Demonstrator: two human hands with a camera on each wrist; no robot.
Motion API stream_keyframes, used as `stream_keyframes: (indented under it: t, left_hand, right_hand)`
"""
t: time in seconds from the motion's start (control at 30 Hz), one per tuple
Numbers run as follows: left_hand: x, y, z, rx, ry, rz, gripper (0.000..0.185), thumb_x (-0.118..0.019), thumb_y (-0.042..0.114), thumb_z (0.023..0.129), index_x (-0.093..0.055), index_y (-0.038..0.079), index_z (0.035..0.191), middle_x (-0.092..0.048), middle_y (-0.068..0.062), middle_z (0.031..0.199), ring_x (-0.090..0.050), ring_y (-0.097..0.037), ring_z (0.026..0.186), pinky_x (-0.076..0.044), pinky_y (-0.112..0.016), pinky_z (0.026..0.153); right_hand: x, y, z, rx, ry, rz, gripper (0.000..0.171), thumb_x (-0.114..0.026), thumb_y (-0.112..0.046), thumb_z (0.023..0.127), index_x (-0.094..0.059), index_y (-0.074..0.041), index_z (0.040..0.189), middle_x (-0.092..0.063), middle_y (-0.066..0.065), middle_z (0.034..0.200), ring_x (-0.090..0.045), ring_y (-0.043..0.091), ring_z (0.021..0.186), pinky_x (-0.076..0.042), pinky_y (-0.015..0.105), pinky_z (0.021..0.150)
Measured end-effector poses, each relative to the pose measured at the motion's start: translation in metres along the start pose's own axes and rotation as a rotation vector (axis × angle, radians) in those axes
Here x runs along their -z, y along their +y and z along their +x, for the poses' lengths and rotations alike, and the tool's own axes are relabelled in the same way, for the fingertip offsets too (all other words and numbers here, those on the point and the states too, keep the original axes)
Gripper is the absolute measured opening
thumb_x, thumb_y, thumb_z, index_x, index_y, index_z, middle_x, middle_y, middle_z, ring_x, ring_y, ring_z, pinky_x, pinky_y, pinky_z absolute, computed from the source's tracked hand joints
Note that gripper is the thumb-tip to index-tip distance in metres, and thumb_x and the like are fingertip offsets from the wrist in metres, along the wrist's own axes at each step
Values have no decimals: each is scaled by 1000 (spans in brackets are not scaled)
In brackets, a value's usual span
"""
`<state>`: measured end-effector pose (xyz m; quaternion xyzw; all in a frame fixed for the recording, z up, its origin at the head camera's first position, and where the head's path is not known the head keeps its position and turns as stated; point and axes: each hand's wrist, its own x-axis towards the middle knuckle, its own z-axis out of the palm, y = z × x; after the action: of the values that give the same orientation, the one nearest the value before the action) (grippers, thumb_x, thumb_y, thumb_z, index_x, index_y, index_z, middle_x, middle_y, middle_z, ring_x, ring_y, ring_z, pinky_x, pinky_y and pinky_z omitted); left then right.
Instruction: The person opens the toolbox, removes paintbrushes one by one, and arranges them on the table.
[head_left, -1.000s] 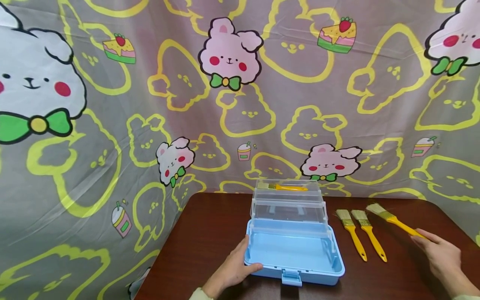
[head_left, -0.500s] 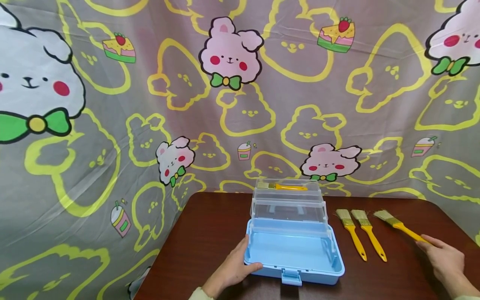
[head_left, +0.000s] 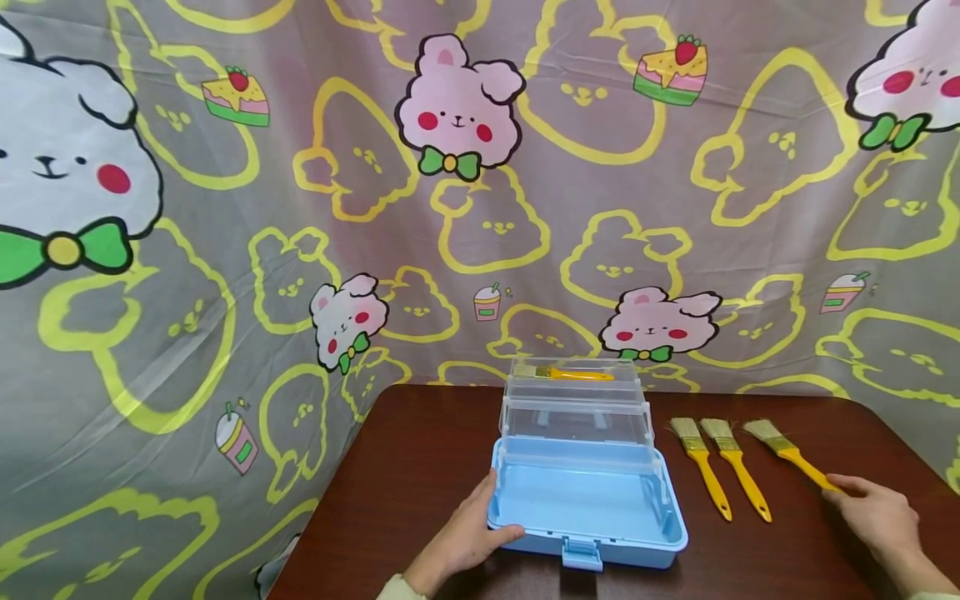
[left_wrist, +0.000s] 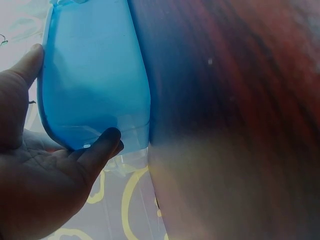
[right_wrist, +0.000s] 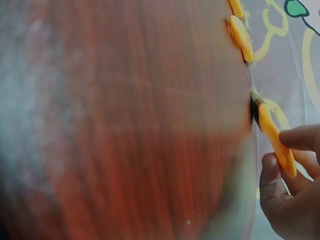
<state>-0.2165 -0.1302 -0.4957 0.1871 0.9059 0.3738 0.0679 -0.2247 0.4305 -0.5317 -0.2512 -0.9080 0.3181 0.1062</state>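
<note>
**Right hand on the third brush, box held ready**

Right hand [head_left: 873, 510] down at the far right of the table [head_left: 420, 467], fingers pinching the tail of the rightmost brush's [head_left: 791, 457] yellow handle, confirmed from the right wrist view [right_wrist: 276, 142]. Bristles pointing away, brush apparently lying on the wood, angled, just beside the two other brushes [head_left: 720, 471] laid parallel. Left hand [head_left: 468, 533] curled round the near left corner of the blue toolbox [head_left: 588, 508], thumb along the wall, fingers tucked under the rim [left_wrist: 102, 147]. Lid thrown back, clear trays stepped up behind, one brush already in the top tray [head_left: 566, 373]. Bottom bin showing bare blue.

Looks like the pick-up stage: grip made, lift not yet begun. Next move calls for a firmer hold further up the handle, a lift clear of the neighbouring brushes, then a carry leftwards over the box wall, without catching the tray hinges.
</note>
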Motion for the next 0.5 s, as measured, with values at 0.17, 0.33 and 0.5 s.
stream_keyframes:
  t: [0.17, 0.33, 0.5]
  left_hand:
    - [0, 0, 0, 14, -5, 1, 99, -68, 50, 83, -14, 0, 150, -21, -19, 153, -28, -33, 135, -31, -53, 102]
    - [0, -1, 0, 11, -5, -4, 99, -68, 50, 83, -14, 1, 150, -21, -18, 153, -28, -32, 135, -31, -54, 102]
    - [0, -1, 0, 13, -3, -8, 99, -68, 49, 83, -13, 2, 151, -21, -18, 153, -29, -32, 135, -31, -54, 102]
  right_hand:
    - [-1, -3, 0, 22, -49, -50, 45, -67, -21, 87, -57, 7, 120, -43, 39, 126, -38, 53, 108, -25, 59, 87]
    - [1, -2, 0, 91, -97, -90, 46, -70, -25, 83, -61, 8, 114, -48, 39, 120, -41, 55, 105, -29, 59, 84]
    - [8, 0, 0, 215, -204, -118, 54, -70, -33, 81, -61, 8, 114, -50, 41, 117, -41, 59, 103, -32, 61, 81]
